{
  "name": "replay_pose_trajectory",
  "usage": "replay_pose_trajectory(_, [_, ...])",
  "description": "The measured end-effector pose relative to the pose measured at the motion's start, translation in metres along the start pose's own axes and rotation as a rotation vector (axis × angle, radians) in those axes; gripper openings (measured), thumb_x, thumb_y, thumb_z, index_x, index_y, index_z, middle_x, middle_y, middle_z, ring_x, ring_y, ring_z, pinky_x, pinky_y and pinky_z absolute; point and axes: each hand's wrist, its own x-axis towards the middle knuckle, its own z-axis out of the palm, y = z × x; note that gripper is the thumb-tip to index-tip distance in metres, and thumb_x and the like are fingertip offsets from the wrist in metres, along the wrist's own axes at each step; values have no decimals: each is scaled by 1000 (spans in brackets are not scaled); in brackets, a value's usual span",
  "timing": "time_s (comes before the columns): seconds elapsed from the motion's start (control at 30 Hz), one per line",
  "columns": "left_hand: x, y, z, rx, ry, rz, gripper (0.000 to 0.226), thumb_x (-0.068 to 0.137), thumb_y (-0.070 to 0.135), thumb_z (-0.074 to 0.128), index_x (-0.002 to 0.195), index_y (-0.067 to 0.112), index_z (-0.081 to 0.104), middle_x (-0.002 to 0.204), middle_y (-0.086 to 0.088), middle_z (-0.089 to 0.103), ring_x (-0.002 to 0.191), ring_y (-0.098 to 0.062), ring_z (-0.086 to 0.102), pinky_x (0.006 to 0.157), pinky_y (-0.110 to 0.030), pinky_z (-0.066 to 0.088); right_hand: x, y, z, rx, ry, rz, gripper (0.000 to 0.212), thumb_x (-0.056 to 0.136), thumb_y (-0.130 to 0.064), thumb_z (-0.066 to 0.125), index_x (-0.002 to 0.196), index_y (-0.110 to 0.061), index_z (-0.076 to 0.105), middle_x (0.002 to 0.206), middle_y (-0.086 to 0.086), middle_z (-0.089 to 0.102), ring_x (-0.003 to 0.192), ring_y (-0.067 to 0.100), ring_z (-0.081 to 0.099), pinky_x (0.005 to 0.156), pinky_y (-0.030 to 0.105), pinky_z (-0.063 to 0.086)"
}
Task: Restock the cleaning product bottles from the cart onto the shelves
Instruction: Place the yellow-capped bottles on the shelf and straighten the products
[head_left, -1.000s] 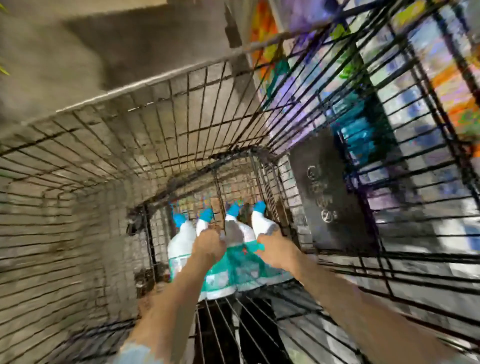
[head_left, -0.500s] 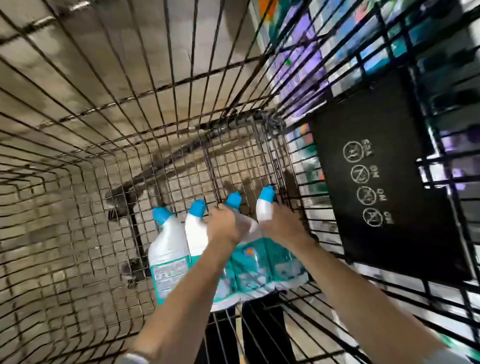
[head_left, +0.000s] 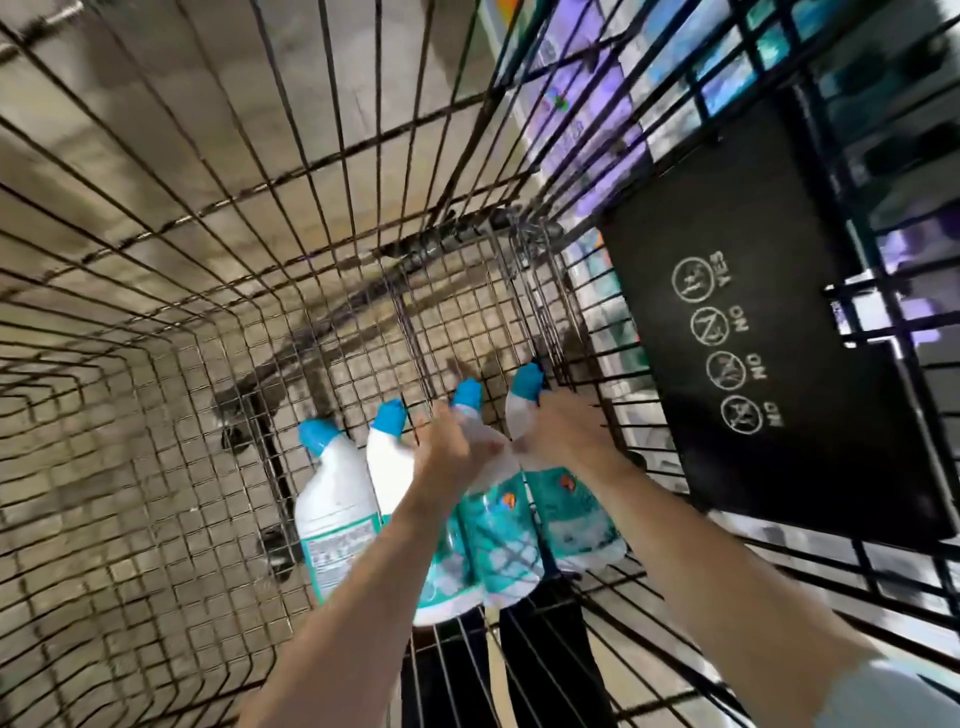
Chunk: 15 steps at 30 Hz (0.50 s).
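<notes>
Wire cart (head_left: 156, 415) holds four bottles (head_left: 337, 499) — left hand (head_left: 451, 448), right hand (head_left: 563, 434) gripping one each.

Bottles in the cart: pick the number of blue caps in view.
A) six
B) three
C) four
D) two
C: four bottles sit in the cart, each with its own blue cap; the left hand and the right hand grip the necks of the two on the right.
</notes>
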Motion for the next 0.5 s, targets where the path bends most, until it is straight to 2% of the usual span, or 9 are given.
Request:
replay_pose_trajectory(0.07, [1, 2, 0, 6, -10, -36, 50, 80, 16, 74, 114, 5, 39, 94, -6, 51, 89, -27, 53, 67, -29, 40, -2, 2, -1, 25, 18, -21, 46, 67, -51, 65, 98, -19, 57, 97, 2, 57, 108, 26, 53, 75, 29, 39])
replay_pose_trajectory(0.1, [1, 3, 1, -2, -19, -48, 51, 79, 13, 74, 114, 6, 38, 95, -7, 49, 90, -27, 53, 68, -30, 41, -4, 4, -2, 30, 25, -29, 42, 73, -46, 67, 102, -17, 58, 102, 4, 59, 109, 27, 53, 80, 31, 43])
replay_pose_trajectory(0.17, [-1, 3, 5, -22, -42, -59, 50, 76, 11, 77, 106, 9, 37, 91, -4, 47, 89, -25, 52, 69, -29, 42, -10, 6, -7, 61, 44, -21, 39, 81, -35, 66, 111, -12, 58, 110, 8, 61, 109, 30, 56, 88, 35, 47])
replay_pose_trajectory(0.23, [-4, 1, 10, -75, -57, -97, 47, 72, 14, 80, 101, 11, 44, 88, -3, 51, 85, -22, 53, 71, -29, 46, -10, 8, -6, 55, 40, -39, 39, 82, -35, 64, 111, -12, 56, 108, 9, 62, 106, 31, 59, 84, 36, 48])
replay_pose_trajectory(0.33, [-4, 7, 12, -38, -80, -193, 38, 76, 20, 76, 104, 3, 57, 94, -9, 61, 92, -27, 61, 82, -37, 55, -11, 10, -9, 15, -31, -93, 55, 78, -36, 69, 123, -11, 50, 115, 8, 58, 108, 29, 59, 84, 36, 47])
replay_pose_trajectory(0.4, [-3, 12, 13, -7, -61, -220, 41, 79, 23, 71, 110, 1, 57, 104, -13, 64, 97, -29, 63, 85, -38, 54, -12, 12, -8, -5, -55, -122, 64, 75, -36, 72, 129, -11, 46, 121, 8, 54, 111, 30, 57, 86, 37, 47])
replay_pose_trajectory(0.5, [-9, 18, 15, 7, -8, -219, 43, 84, 27, 62, 118, 2, 54, 116, -19, 63, 107, -33, 60, 90, -37, 49, -13, 17, -7, 96, -81, -62, 76, 69, -32, 79, 133, -15, 41, 122, 5, 56, 110, 25, 57, 86, 33, 46])
